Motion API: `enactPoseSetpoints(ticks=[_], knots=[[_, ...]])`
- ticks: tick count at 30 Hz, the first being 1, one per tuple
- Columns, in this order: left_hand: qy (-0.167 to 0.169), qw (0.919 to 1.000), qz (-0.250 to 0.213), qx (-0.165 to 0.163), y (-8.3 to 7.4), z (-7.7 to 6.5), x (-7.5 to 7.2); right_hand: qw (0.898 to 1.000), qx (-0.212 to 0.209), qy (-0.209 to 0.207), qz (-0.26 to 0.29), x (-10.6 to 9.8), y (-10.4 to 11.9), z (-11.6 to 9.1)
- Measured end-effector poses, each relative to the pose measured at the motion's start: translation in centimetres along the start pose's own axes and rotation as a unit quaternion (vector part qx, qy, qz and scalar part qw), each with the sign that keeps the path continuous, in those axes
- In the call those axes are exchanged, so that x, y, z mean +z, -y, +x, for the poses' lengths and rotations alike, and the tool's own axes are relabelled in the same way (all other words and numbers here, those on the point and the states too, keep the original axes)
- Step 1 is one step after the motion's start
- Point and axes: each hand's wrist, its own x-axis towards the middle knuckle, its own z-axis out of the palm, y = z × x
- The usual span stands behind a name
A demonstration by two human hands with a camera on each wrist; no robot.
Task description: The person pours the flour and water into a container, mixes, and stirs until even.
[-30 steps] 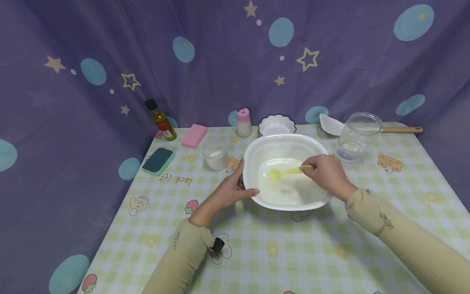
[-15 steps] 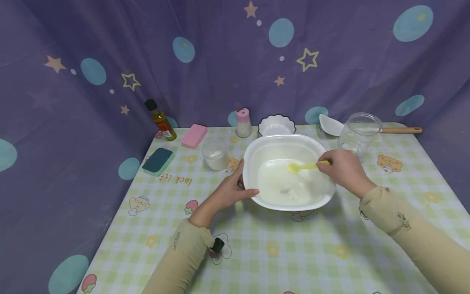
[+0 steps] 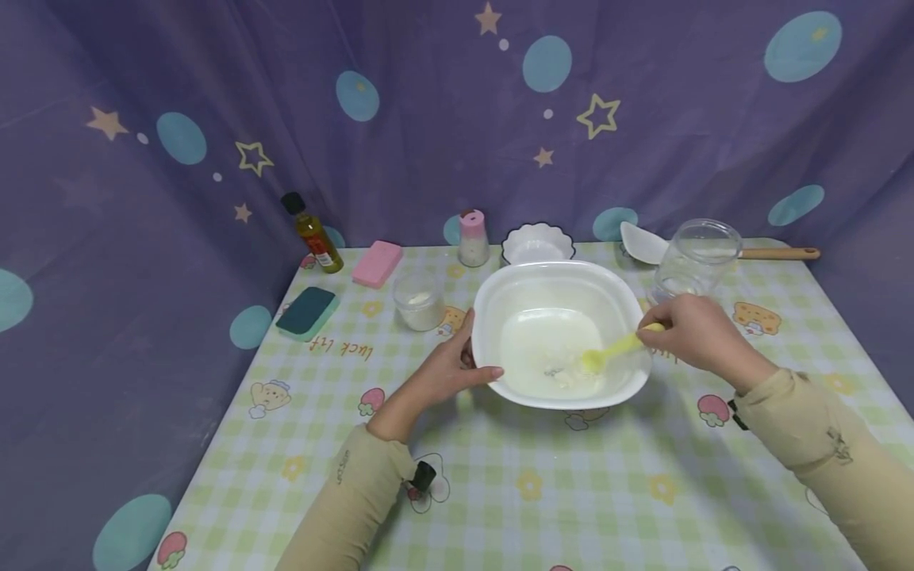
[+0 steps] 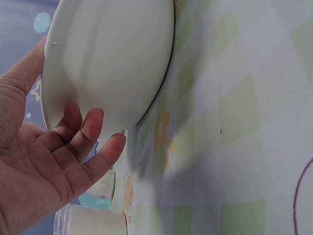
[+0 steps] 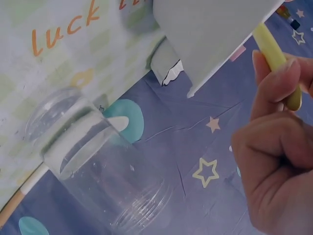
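Note:
A white oval basin (image 3: 564, 277) with pale liquid and a few whitish lumps in it stands mid-table. My left hand (image 3: 448, 369) holds its left rim, thumb on the edge and fingers against the outer wall, as the left wrist view (image 4: 63, 152) also shows. Over the right rim, my right hand (image 3: 703, 337) pinches the handle of a small yellow spoon (image 3: 617, 347). The spoon's bowl is down in the basin by the lumps. In the right wrist view the handle end (image 5: 274, 54) sits between thumb and fingers, while the spoon's bowl is hidden behind the basin wall.
A clear jar (image 3: 696, 262) stands right behind the right hand, with a white spatula (image 3: 778, 253) behind it. Along the back are a scalloped dish (image 3: 539, 242), a pink-topped shaker (image 3: 474, 238), a pink sponge (image 3: 378, 264) and an oil bottle (image 3: 317, 242). Left lie a tub (image 3: 420, 305) and green sponge (image 3: 309, 312).
My right hand has moved to the right with the spoon, whose bowl has gone from the basin's middle to the lumps at its right. The left hand has stayed in place.

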Motion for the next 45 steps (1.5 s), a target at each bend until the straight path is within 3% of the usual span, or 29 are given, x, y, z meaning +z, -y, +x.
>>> enactPoseSetpoints(ticks=[3, 14, 26, 45], knots=[[-0.007, 1.0, -0.004, 0.004, 0.8, 0.2, 0.1, 1.0, -0.002, 0.02, 0.016, 0.2, 0.1, 0.0], [-0.008, 0.9999, -0.01, 0.002, 0.7, 0.1, 0.1, 0.996, -0.045, 0.04, 0.062, 2.8, 1.0, 0.6], [-0.004, 1.0, -0.001, 0.007, 0.8, 0.2, 0.1, 0.994, -0.1, -0.03, 0.036, 4.9, 2.1, 1.4], [-0.007, 0.9999, -0.005, 0.012, 0.8, 0.2, 0.1, 0.989, -0.068, -0.131, -0.017, 5.0, 1.2, 2.4]])
